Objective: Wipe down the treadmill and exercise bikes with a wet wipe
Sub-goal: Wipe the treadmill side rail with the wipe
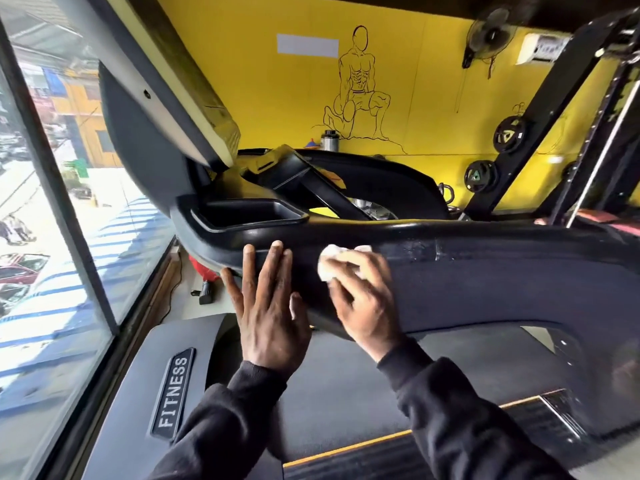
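1. Head view: the right hand (pixel 363 299) grips a bunched white wet wipe (pixel 332 263), fingers curled round it, and presses it against the dark side panel of the treadmill (pixel 485 282) just under the handrail (pixel 381 233).
2. The left hand (pixel 266 306) lies flat on the same panel at nine o'clock of the wipe, fingers straight and slightly spread, holding nothing; it appears to brace.
3. At three o'clock of the wipe, the panel and rail show a speckled, damp-looking sheen, so that stretch has probably been wiped.
4. The cup tray (pixel 249 211) at eleven o'clock, the tilted console (pixel 166 109) above it and the motor cover marked FITNESS (pixel 173 393) at seven o'clock look dry and matt; whether they have been wiped cannot be told.
5. The belt (pixel 450 445) at five o'clock shows no sign of wiping.
6. A second machine (pixel 381 178) stands behind at twelve o'clock; no exercise bike can be identified with certainty.
7. Judgement: the task is at an early stage, with most of this treadmill and the bikes still to do.
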A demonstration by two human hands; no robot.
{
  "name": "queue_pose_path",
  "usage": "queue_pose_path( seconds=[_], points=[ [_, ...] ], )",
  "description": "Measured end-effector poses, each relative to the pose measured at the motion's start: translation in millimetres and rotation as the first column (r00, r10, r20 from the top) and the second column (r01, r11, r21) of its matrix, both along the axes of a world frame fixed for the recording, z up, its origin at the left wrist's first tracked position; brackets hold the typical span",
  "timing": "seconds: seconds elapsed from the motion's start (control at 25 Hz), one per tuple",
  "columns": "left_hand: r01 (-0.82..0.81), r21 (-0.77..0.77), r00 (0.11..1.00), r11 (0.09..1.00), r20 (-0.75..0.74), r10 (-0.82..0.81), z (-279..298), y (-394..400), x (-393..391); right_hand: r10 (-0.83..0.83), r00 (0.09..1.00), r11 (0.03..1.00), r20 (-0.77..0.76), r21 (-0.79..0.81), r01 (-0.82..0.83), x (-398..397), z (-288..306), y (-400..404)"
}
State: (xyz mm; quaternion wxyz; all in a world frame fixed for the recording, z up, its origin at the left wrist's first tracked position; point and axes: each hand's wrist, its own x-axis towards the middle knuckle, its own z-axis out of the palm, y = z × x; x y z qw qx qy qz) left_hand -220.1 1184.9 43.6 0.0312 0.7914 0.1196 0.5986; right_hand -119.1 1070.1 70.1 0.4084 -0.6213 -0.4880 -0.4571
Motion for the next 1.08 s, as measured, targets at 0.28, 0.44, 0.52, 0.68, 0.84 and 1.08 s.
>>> queue_pose_path(
  seconds=[0.28, 0.44, 0.52, 0.68, 0.84, 1.08],
  points=[
    [0.025, 0.050, 0.994, 0.998, -0.103, -0.019, -5, -40, 31, 0.011, 0.995, 0.999, -0.095, 0.045, -0.006, 1, -2, -7],
    [-0.010, 0.081, 0.984, 0.997, -0.176, 0.025, -8, -48, 37, -0.139, 0.980, 0.971, -0.141, 0.177, 0.163, 55, -3, -58],
    [-0.030, 0.103, 0.975, 0.994, -0.215, 0.052, -5, -54, 42, -0.183, 0.961, 0.951, -0.209, 0.210, 0.227, 59, -2, -53],
    [-0.049, 0.136, 0.959, 0.990, -0.270, 0.085, 2, -61, 55, 0.012, 1.000, 1.000, -0.016, -0.019, -0.012, 39, -19, -39],
    [-0.050, 0.161, 0.941, 0.986, -0.323, 0.101, 5, -69, 61, -0.135, 0.979, 0.979, -0.151, 0.135, 0.156, 68, -13, -65],
    [-0.019, 0.165, 0.941, 0.986, -0.330, 0.073, 4, -75, 69, -0.015, 1.000, 0.997, -0.005, -0.071, 0.015, 68, -20, -69]
  ],
)
